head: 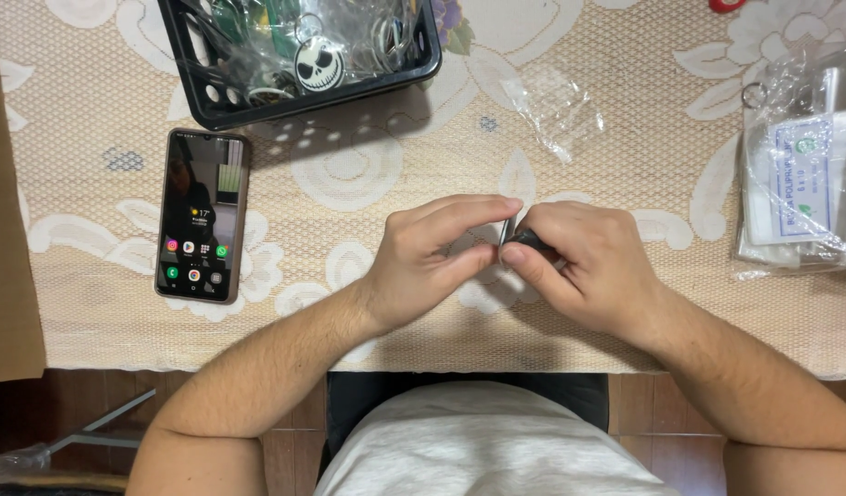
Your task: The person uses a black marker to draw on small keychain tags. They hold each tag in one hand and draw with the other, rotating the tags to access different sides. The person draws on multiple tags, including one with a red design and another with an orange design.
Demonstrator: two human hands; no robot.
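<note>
Both forearms reach in over the lace tablecloth (368,119), wrists low, the hands meeting at its middle. The left hand (432,262) pinches a thin metal ring (506,230) between thumb and fingertips, while the right hand (579,266) closes around a small black piece (533,241), mostly hidden. A smartphone (203,216) lies left; a black basket (203,101) of keychains stands beyond.

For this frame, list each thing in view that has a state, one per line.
Left hand: fingers pinched on a thin metal ring.
Right hand: closed around a small black object.
Dark smartphone: face up, screen lit.
Black plastic crate: open-topped, filled with bagged keychains.
Small clear plastic bag: crumpled, lying loose on the lace tablecloth.
Stack of clear bags: lying flat, wrapped.
</note>
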